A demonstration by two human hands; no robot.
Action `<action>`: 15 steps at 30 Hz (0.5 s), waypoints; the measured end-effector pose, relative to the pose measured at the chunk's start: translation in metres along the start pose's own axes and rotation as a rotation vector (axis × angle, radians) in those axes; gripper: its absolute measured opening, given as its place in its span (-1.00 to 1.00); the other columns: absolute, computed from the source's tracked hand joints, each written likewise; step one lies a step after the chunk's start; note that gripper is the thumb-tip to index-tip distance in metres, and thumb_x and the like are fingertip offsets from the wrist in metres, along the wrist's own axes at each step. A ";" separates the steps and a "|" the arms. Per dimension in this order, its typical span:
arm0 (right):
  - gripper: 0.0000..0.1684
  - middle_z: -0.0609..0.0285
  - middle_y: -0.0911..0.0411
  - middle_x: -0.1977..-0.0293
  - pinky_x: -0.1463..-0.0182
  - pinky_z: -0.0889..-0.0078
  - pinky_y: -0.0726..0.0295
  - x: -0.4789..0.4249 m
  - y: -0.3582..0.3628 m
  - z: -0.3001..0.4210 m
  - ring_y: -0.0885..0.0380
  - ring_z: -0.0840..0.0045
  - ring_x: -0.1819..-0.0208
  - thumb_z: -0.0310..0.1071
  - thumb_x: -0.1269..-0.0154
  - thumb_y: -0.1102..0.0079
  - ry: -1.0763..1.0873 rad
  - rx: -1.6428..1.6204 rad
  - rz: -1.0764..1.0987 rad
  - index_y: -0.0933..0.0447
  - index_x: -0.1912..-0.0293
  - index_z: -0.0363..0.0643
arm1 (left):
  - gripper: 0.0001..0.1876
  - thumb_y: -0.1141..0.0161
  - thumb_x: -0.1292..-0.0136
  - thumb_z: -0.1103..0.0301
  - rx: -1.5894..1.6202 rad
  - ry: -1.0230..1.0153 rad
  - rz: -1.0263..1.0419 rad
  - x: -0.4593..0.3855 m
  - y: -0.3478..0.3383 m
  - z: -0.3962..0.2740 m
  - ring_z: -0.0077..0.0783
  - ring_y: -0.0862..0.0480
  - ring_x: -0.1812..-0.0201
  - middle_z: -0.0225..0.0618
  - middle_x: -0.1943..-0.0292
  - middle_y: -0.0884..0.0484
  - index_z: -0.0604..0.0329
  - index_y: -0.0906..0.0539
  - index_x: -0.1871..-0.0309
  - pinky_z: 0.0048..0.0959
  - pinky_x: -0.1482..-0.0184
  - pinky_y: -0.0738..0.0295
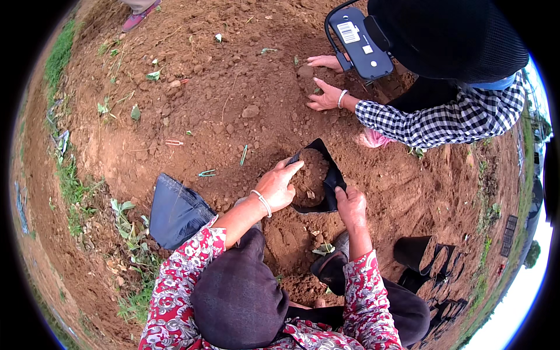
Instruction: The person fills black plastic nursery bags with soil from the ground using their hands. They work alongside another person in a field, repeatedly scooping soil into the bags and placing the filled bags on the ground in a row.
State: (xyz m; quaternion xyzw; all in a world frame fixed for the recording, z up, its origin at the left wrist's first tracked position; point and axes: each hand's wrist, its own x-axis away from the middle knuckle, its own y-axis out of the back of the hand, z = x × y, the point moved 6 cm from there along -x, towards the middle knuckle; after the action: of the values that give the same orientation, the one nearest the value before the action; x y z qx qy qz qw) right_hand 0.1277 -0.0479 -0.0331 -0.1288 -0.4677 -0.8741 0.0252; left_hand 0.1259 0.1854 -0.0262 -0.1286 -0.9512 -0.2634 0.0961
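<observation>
A black plastic grow bag (334, 177), partly filled with brown soil (309, 175), stands open-mouthed on the ground before me. My left hand (278, 184) grips its left rim, the index finger stretched over the soil. On the opposite side, my right hand (351, 204) pinches the bag's rim. A small dry leaf bit lies on the soil inside. A stack of flat black plastic bags (179, 212) lies beside my left forearm. The bag's base is hidden.
A co-worker in a checked sleeve (420, 122) has both hands on the soil at upper right. Soil-filled black bags (413, 253) stand at lower right. Green clips (207, 173) and a pink clip (174, 142) lie on the ground. Another person's shoe (140, 16) shows at upper left.
</observation>
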 end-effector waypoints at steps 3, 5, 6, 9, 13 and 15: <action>-0.65 -0.27 -0.54 0.49 0.28 0.00 -0.56 0.000 -0.003 -0.002 -0.60 -0.12 0.34 -0.16 -0.27 -0.22 0.009 -0.018 0.003 -0.54 0.34 -0.32 | -0.34 -0.05 -0.05 0.58 0.000 0.003 -0.020 -0.001 0.000 0.002 0.05 -0.49 -0.24 0.02 -0.30 -0.41 0.12 -0.42 -0.34 -0.25 -0.27 -0.42; -0.63 -0.27 -0.54 0.49 0.29 0.03 -0.55 -0.001 -0.003 -0.004 -0.60 -0.11 0.35 -0.14 -0.27 -0.23 -0.004 -0.028 -0.008 -0.53 0.35 -0.33 | -0.33 -0.06 -0.05 0.58 0.011 0.001 -0.021 -0.003 -0.001 0.002 0.05 -0.48 -0.25 0.02 -0.30 -0.40 0.12 -0.40 -0.36 -0.25 -0.28 -0.41; -0.62 -0.27 -0.53 0.50 0.30 0.04 -0.55 -0.001 -0.003 -0.004 -0.60 -0.11 0.36 -0.14 -0.27 -0.23 -0.008 -0.036 -0.013 -0.52 0.36 -0.33 | -0.32 -0.06 -0.05 0.57 0.019 -0.001 -0.017 -0.003 0.001 0.000 0.05 -0.47 -0.26 0.03 -0.31 -0.40 0.11 -0.39 -0.36 -0.25 -0.29 -0.40; -0.60 -0.24 -0.50 0.54 0.36 0.08 -0.51 -0.002 0.001 -0.004 -0.56 -0.09 0.44 -0.15 -0.27 -0.24 -0.048 -0.070 -0.042 -0.49 0.43 -0.34 | -0.29 -0.07 -0.05 0.56 0.043 -0.044 -0.035 -0.003 0.004 -0.003 0.05 -0.46 -0.28 0.04 -0.32 -0.39 0.10 -0.36 -0.39 -0.26 -0.30 -0.39; -0.59 -0.21 -0.44 0.59 0.41 0.11 -0.45 -0.003 0.007 0.003 -0.47 -0.02 0.54 -0.20 -0.27 -0.25 0.012 -0.123 -0.117 -0.42 0.52 -0.34 | -0.28 -0.07 -0.04 0.54 0.059 -0.058 -0.045 -0.001 0.006 -0.003 0.06 -0.47 -0.27 0.05 -0.31 -0.41 0.13 -0.34 -0.40 -0.25 -0.31 -0.38; -0.58 -0.20 -0.43 0.60 0.42 0.10 -0.43 -0.004 0.010 0.005 -0.44 0.02 0.57 -0.22 -0.27 -0.26 0.056 -0.117 -0.152 -0.40 0.54 -0.34 | -0.27 -0.07 -0.04 0.53 0.054 -0.057 -0.043 -0.002 0.007 -0.004 0.07 -0.48 -0.26 0.06 -0.30 -0.42 0.15 -0.33 -0.41 -0.25 -0.31 -0.39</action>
State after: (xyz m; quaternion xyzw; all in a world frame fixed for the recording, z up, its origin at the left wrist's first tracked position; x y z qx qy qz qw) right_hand 0.1343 -0.0496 -0.0227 -0.0698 -0.4232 -0.9026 -0.0360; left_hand 0.1300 0.1886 -0.0200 -0.1130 -0.9628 -0.2361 0.0668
